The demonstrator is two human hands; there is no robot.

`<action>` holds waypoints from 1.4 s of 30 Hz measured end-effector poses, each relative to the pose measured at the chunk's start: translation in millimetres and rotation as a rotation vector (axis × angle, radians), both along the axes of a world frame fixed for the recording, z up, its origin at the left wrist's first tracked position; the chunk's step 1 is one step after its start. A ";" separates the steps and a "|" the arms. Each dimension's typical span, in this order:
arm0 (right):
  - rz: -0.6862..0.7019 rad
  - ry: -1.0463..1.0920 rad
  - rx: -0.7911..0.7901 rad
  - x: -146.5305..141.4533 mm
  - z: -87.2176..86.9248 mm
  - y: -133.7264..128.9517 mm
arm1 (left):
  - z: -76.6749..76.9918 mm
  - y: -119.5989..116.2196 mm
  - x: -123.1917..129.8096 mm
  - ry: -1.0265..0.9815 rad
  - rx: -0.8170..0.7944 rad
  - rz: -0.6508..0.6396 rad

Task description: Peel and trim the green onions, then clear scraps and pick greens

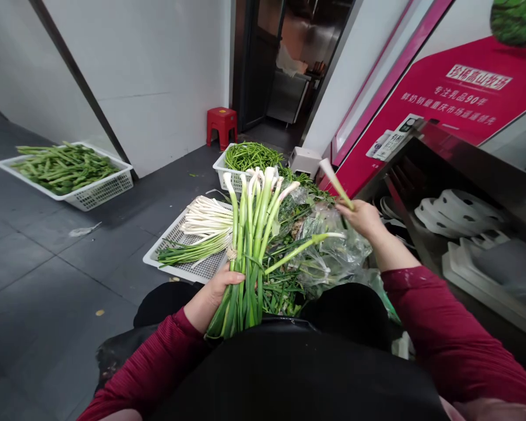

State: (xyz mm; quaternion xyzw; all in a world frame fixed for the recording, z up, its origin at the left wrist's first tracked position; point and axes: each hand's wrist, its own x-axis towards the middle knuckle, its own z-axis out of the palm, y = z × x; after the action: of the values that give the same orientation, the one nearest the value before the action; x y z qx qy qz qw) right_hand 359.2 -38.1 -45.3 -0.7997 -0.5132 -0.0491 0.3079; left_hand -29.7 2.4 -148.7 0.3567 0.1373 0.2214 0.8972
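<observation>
My left hand (227, 283) is closed around a thick bunch of green onions (255, 234), held upright over my lap with the white root ends at the top. One stalk sticks out of the bunch to the right. Off to the right, my right hand (363, 218) pinches a single piece of green onion (334, 180), its white end pointing up and left. Behind the bunch, more green onions (208, 217) with white ends lie in a flat white basket (158, 257). Below and between my hands are loose green leaves (284, 292) and clear plastic bags (333, 245).
A white basket of thick green stalks (70, 166) stands on the floor at left. Another basket (221, 169) holds thin green stems (252, 155). A red stool (221, 126) is by the doorway. Metal shelving (421, 234) with white trays (460, 213) is close on the right.
</observation>
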 end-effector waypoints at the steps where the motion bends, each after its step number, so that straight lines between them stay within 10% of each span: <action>1: 0.073 -0.085 -0.047 -16.9 1.7 0.1 | 0.0 0.2 0.2 0.005 -0.008 0.012; 8: 0.583 -0.088 -0.358 -124.5 2.9 -13.5 | 6.5 -5.0 -0.6 0.030 -0.045 0.092; 12: 0.465 0.256 -0.408 -135.4 -19.2 -19.2 | 6.5 -6.5 -0.6 0.020 -0.050 0.117; 18: 0.249 0.535 0.100 -135.0 -55.0 -33.9 | 4.5 -6.3 0.3 -0.023 -0.030 0.105; 25: -0.096 0.477 0.334 -89.5 -55.4 -47.4 | -2.4 -1.0 0.1 -0.015 -0.033 0.093; 31: 0.635 -0.170 -0.105 -125.2 -33.3 -51.2 | 1.3 -2.7 3.8 -0.006 -0.037 0.101; 42: 0.919 -0.441 -0.352 -135.1 -22.5 -29.9 | 0.9 -4.3 4.2 0.008 -0.049 0.118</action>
State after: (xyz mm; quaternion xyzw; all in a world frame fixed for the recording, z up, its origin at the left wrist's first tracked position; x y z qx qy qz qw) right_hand 224.1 -68.0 -67.8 -0.5030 -0.8631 0.0109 0.0439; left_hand -25.5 -1.9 -147.8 0.3267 0.1672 0.2690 0.8905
